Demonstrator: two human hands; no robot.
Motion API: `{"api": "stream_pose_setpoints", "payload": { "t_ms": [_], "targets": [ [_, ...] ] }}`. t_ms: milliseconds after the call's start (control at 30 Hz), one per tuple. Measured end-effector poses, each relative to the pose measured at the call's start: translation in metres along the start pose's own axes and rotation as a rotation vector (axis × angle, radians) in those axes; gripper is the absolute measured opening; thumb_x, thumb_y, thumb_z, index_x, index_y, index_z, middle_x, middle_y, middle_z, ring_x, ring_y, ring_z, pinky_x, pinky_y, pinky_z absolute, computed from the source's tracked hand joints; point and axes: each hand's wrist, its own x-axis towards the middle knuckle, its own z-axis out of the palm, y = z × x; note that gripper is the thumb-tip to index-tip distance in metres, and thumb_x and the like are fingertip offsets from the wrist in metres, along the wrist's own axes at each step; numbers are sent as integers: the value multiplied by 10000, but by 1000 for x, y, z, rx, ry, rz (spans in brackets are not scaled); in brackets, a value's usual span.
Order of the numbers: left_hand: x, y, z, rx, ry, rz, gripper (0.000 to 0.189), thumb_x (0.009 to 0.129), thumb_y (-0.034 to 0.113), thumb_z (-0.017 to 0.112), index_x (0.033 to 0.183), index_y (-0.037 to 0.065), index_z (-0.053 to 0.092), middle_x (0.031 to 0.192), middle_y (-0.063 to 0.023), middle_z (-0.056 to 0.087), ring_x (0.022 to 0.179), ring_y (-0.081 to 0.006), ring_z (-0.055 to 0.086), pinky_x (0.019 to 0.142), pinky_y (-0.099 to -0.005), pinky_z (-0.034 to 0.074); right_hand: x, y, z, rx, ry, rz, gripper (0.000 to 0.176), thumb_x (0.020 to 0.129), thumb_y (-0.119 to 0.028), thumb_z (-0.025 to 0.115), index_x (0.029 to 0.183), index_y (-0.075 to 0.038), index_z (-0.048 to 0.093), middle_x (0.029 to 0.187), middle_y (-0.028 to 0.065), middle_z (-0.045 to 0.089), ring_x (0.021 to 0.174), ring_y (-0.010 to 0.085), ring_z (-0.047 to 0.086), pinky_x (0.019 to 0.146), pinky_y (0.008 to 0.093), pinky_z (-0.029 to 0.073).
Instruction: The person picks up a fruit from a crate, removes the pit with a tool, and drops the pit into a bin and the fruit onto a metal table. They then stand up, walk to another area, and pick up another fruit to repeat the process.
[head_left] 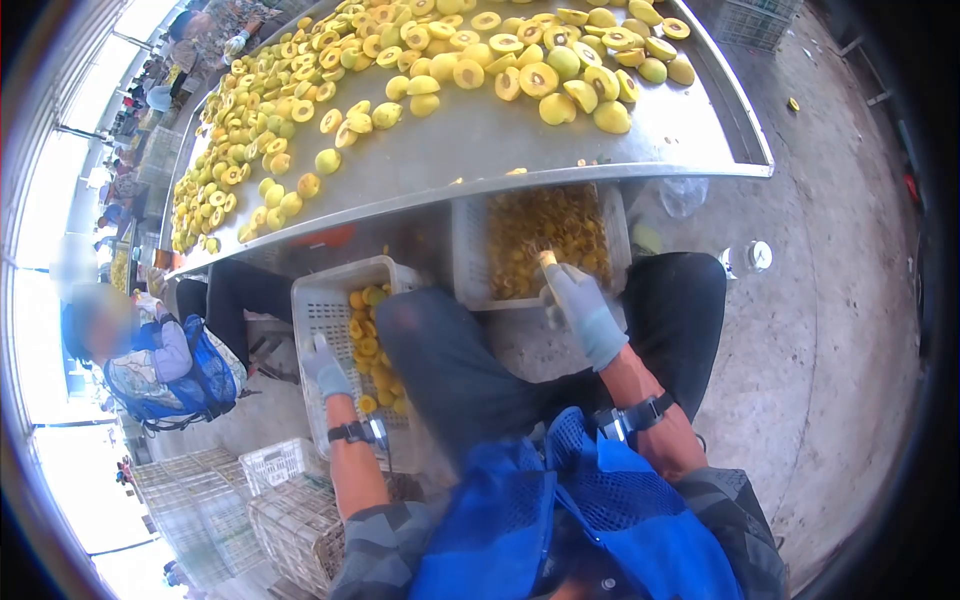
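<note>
My left hand (324, 370), in a pale glove, is over the left side of a white plastic crate (312, 300). One finger or thumb points forward, and no object shows in this hand. Hollowed yellow fruit halves (382, 375), which look like peaches, lie in that crate. My right hand (580, 300), also gloved, is closed around a small tool with a tan handle (547, 259); its working end is too small to make out. Beneath it stands a second white crate (470, 250) with yellow-brown fruit scraps (515, 240).
A metal table (440, 140) with a raised rim carries many halved fruits (440, 65). At left sits a co-worker (170, 360) in a blue vest. Stacked crates (205, 510) stand at lower left. A metal can (757, 256) and a plastic bag (684, 195) are at right.
</note>
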Motion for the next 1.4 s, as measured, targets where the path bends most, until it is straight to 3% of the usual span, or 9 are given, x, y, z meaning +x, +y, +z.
{"api": "stream_pose_setpoints", "payload": {
  "t_ms": [100, 167, 233, 367, 700, 933, 1033, 1200, 1400],
  "targets": [
    [25, 152, 21, -130, -101, 255, 320, 971, 213, 575, 1112, -49, 692, 950, -125, 713, 798, -206, 640, 760, -363, 537, 3, 4, 2, -4, -36, -28, 373, 1031, -397, 567, 986, -30, 614, 715, 57, 588, 493, 116, 501, 444, 274, 416],
    [58, 195, 57, -342, -303, 98, 320, 961, 229, 589, 1115, -29, 698, 987, -144, 731, 882, -251, 679, 820, -368, 537, 5, 4, 4, -45, -52, -23, 384, 1031, -404, 568, 988, -25, 615, 702, 54, 588, 486, 117, 505, 439, 274, 414],
    [82, 233, 101, 26, -226, 504, 318, 937, 240, 618, 1127, 3, 716, 1033, -178, 742, 960, -315, 702, 887, -380, 529, 4, 1, 5, -67, -65, -7, 394, 1030, -411, 568, 991, -22, 616, 693, 50, 589, 481, 116, 507, 435, 274, 411],
    [87, 341, 176, 54, -442, 629, 343, 903, 290, 652, 1112, 30, 734, 1076, -192, 735, 1036, -357, 692, 929, -414, 521, 7, 1, 1, -43, -92, 30, 425, 1024, -450, 577, 961, -34, 627, 668, 32, 585, 467, 109, 503, 429, 265, 400],
    [123, 378, 347, 403, -172, 578, 656, 762, 377, 793, 1240, -25, 594, 1100, -246, 707, 1055, -402, 675, 926, -449, 525, 16, -24, -13, -9, -29, 41, 366, 1043, -374, 567, 856, -66, 626, 636, -8, 568, 482, 75, 487, 455, 252, 378],
    [137, 395, 306, 138, -647, 357, 635, 755, 331, 824, 1230, -28, 602, 1131, -209, 690, 1071, -345, 664, 877, -416, 554, 10, -42, -11, -138, -79, 65, 323, 1052, -322, 555, 957, -29, 651, 681, 0, 586, 569, 75, 534, 519, 257, 431],
    [105, 403, 257, -493, -995, -53, 493, 850, 185, 780, 1259, -23, 599, 1231, -117, 673, 1025, -209, 700, 828, -324, 585, 9, -28, -10, -107, -101, -111, 325, 1049, -320, 561, 984, -14, 650, 690, 0, 579, 582, 64, 524, 526, 251, 426],
    [-5, 376, 195, -207, -802, 869, 440, 891, 31, 698, 1298, -52, 551, 1250, -162, 658, 1087, -239, 683, 913, -372, 594, -7, -28, -5, -53, -222, -118, 309, 1045, -277, 552, 1082, 14, 651, 706, 39, 588, 640, 120, 560, 583, 311, 464],
    [-111, 390, 144, -477, -1009, 446, 336, 962, 1, 572, 1290, -65, 551, 1227, -192, 669, 1078, -297, 682, 935, -382, 584, -25, -29, -2, -292, -92, -564, 254, 1042, -243, 543, 1108, -17, 642, 806, 58, 617, 663, 135, 574, 608, 308, 466]
  ]
}}
